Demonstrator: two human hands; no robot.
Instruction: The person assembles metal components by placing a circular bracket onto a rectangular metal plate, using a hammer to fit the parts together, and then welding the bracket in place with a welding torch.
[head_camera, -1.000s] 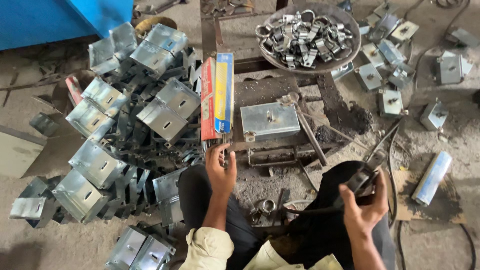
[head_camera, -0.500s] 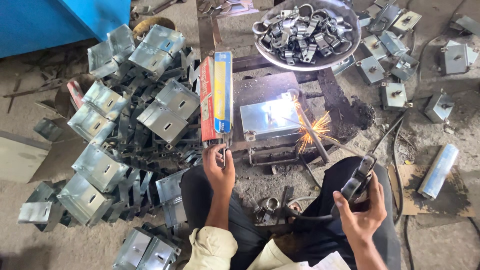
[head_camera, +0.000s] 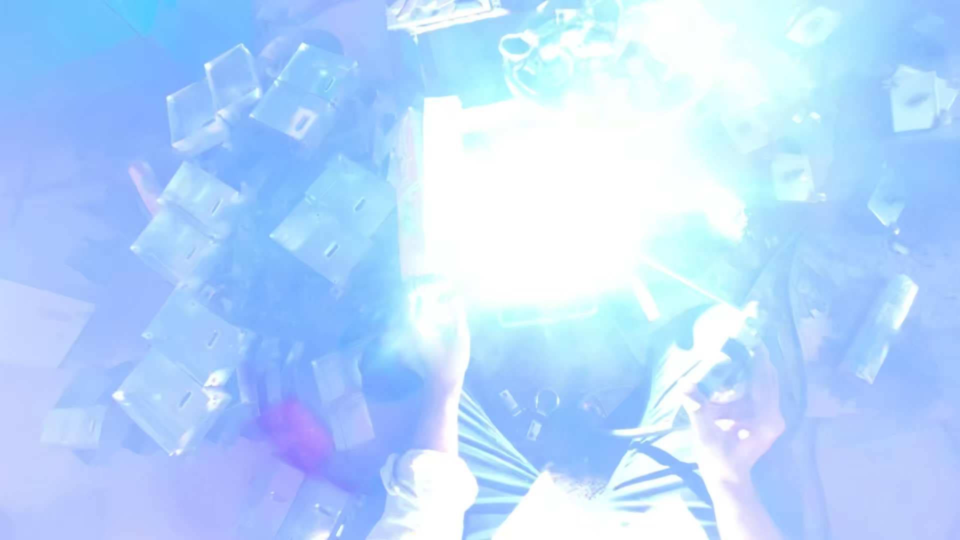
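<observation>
A blinding white-blue welding arc (head_camera: 560, 200) floods the middle of the head view and hides the small metal box under it. My left hand (head_camera: 435, 335) grips the lower end of an upright flat board (head_camera: 425, 190) standing just left of the glare. My right hand (head_camera: 735, 410) is closed around an electrode holder (head_camera: 725, 350). Its thin rod (head_camera: 665, 278) slants up and left into the light. My knees and light sleeve show at the bottom edge.
A heap of folded sheet-metal boxes (head_camera: 320, 215) fills the ground to the left. A bowl of metal rings (head_camera: 545, 50) sits beyond the glare. More small boxes (head_camera: 790, 175) and a pale cylinder (head_camera: 880, 325) lie to the right.
Small sparks at the rod tip have grown into a full arc that washes out the whole picture. Both hands keep their grip and stay nearly where they were.
</observation>
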